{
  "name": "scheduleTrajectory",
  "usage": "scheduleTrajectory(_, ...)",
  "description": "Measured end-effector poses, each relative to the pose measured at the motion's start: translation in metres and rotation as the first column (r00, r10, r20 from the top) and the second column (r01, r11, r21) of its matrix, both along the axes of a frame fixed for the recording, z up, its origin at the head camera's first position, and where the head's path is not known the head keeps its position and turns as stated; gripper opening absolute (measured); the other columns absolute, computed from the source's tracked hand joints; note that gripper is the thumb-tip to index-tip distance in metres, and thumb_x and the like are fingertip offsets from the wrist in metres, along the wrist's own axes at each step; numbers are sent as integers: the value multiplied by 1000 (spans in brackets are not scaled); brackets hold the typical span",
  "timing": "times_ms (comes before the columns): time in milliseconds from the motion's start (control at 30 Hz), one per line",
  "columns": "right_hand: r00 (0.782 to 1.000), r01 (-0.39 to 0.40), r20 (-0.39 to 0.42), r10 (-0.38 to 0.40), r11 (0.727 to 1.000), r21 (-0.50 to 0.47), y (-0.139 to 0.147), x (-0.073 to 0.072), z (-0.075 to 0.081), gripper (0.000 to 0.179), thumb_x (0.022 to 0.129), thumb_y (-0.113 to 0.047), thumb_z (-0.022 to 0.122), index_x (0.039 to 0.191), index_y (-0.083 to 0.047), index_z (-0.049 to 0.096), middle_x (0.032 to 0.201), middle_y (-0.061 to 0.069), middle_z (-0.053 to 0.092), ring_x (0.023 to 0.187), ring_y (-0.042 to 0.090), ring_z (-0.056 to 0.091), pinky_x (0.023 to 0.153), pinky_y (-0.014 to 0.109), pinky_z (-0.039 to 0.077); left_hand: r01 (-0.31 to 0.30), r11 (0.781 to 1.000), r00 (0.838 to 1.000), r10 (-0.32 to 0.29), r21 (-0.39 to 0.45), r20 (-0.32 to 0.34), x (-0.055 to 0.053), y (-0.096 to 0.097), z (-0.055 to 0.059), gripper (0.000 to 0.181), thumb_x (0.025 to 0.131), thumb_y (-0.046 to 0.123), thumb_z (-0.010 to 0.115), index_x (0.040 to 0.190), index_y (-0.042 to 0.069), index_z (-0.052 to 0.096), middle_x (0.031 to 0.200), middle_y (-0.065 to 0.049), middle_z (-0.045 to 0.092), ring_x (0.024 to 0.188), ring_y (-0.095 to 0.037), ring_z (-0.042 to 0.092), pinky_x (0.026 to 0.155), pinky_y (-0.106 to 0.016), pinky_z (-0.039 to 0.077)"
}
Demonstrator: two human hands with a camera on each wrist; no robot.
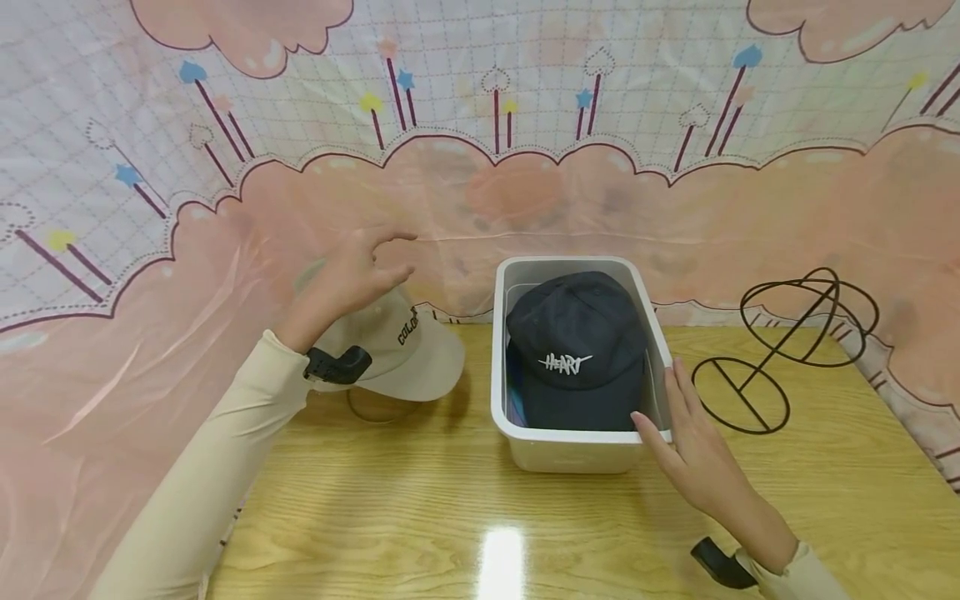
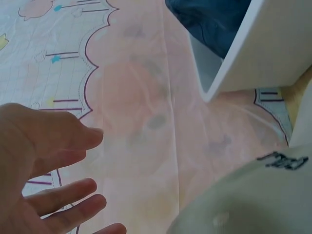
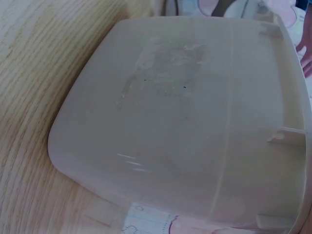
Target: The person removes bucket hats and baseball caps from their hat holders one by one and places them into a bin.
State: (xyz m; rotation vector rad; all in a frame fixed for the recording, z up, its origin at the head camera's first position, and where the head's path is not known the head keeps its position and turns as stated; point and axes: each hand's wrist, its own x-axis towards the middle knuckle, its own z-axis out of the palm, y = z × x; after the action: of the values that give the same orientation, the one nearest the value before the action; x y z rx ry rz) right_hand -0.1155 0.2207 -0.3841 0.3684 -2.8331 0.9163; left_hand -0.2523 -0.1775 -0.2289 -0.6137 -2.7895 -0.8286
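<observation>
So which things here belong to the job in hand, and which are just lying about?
Apparently part of the job:
white bin, touched by the right hand
dark cap, inside the bin
beige cap, near the left hand

Probably just lying about:
black wire stand, touched by neither hand
patterned cloth backdrop

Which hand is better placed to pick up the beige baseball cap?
Probably the left hand: it's empty and close to the beige baseball cap. The right hand is farther off, touching the white plastic bin.

A wood-grained table (image 1: pixel 405 508) fronts a seemingly cloth backdrop (image 1: pixel 517 200).
</observation>
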Motion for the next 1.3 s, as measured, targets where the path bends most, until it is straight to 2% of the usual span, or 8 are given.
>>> scheduleTrajectory(100, 1000, 0, -5, 0, 1000, 7, 0, 0, 0, 77, 98, -37, 48, 150, 1, 5, 157, 11, -7, 122, 45, 44, 85, 59, 44, -1, 1000, 1000, 1, -20, -9, 0, -7, 0, 41, 87, 14, 65, 126, 3, 58, 137, -16, 49, 127, -33, 42, 99, -51, 37)
scheduleTrajectory(233, 1000, -1, -6, 1, 1000, 9, 0, 0, -1, 77, 98, -37, 47, 150, 1, 4, 157, 11, -8, 112, 43, 53, 81, 56, 47, -12, 1000, 1000, 11, -24, -19, 1, -16, -2, 40, 86, 11, 66, 125, 1, 59, 138, -18, 47, 106, -35, 59, 95, -49, 41)
scheduleTrajectory(333, 1000, -1, -4, 1, 1000, 10, 0, 1, 0, 77, 99, -37, 47, 150, 1, 4, 157, 11, -8, 112, 43, 53, 82, 56, 47, -21, 1000, 1000, 21, -11, -9, 3, -24, -4, 40, 86, 8, 66, 124, 0, 59, 138, -20, 45, 93, -37, 64, 89, -50, 45)
scheduleTrajectory(500, 1000, 7, -2, -7, 1000, 14, 0, 1, 1, 77, 99, -37, 47, 150, 2, 5, 157, 12, -8, 113, 43, 53, 82, 57, 46, -5, 1000, 1000, 5, -2, 22, 5, -34, -8, 37, 86, 4, 64, 121, -6, 59, 136, -26, 44, 110, -44, 53, 93, -55, 41)
scheduleTrajectory(633, 1000, 13, 1, -13, 1000, 19, 0, 1, 2, 77, 99, -37, 47, 150, 1, 5, 157, 12, -7, 110, 42, 55, 81, 56, 47, -3, 999, 999, 5, -50, 45, 3, -41, -13, 39, 83, 2, 61, 121, -7, 58, 138, -29, 41, 112, -44, 48, 92, -54, 40)
scheduleTrajectory(833, 1000, 12, 12, -13, 1000, 24, -1, 1, 1, 77, 99, -38, 46, 151, 0, 4, 157, 11, -7, 108, 41, 57, 83, 57, 46, -28, 995, 1000, 29, -96, 11, -1, -50, -23, 39, 77, 4, 62, 115, -4, 63, 128, -25, 52, 113, -42, 48, 92, -52, 37)
scheduleTrajectory(1067, 1000, 10, 6, -10, 1000, 21, -1, 0, -1, 77, 99, -38, 46, 151, -1, 4, 157, 11, -7, 121, 45, 45, 87, 62, 41, -19, 987, 1000, 20, -157, 4, -2, -56, -23, 35, 80, 9, 62, 113, 0, 64, 124, -24, 54, 114, -44, 47, 95, -55, 34)
scheduleTrajectory(1300, 1000, 18, 6, -19, 999, 26, -1, 0, -1, 76, 99, -38, 46, 151, -1, 4, 157, 10, -7, 109, 41, 56, 85, 61, 43, -59, 997, 998, 61, -57, 32, -6, -56, -25, 33, 79, -3, 54, 109, -5, 67, 114, -25, 61, 88, -33, 50, 77, -45, 42)
